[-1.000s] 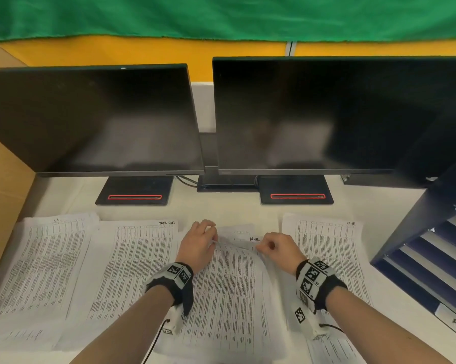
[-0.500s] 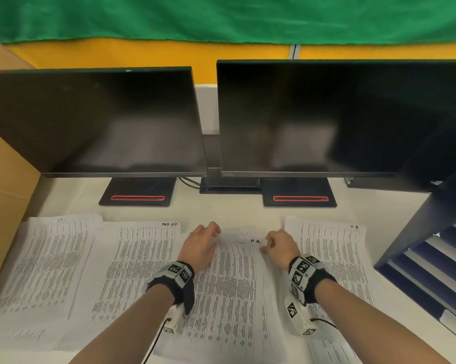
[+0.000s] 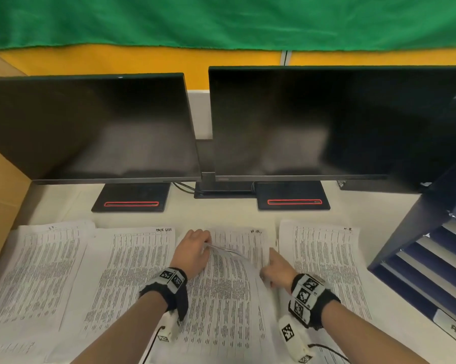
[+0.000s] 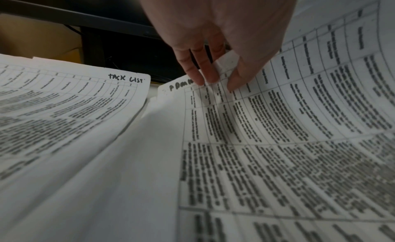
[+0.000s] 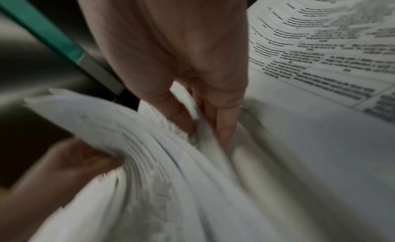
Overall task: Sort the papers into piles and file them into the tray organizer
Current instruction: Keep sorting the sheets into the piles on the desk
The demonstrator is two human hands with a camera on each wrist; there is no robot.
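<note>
Four lots of printed papers lie side by side on the desk. My left hand (image 3: 204, 244) pinches the top left edge of the upper sheets of the middle stack (image 3: 221, 306), thumb on top and fingers behind, as the left wrist view shows (image 4: 215, 83). These sheets bow upward. My right hand (image 3: 270, 269) is at the stack's right edge, with thumb and fingers pinching into the fanned sheets (image 5: 203, 132); that view is blurred. A sheet marked H.R. (image 3: 248, 240) shows beneath. The dark blue tray organizer (image 3: 416, 248) stands at the right.
A pile headed TASK LIST (image 3: 132, 271) and another pile (image 3: 37, 271) lie to the left, and an H.R. pile (image 3: 326, 264) to the right. Two dark monitors (image 3: 90, 127) (image 3: 326, 122) on stands close off the back. A cardboard wall (image 3: 0, 206) bounds the left.
My right hand has slid back along the stack's right edge toward me. The upper sheets have risen and bowed, uncovering the H.R. sheet beneath. My left hand has stayed at the top edge.
</note>
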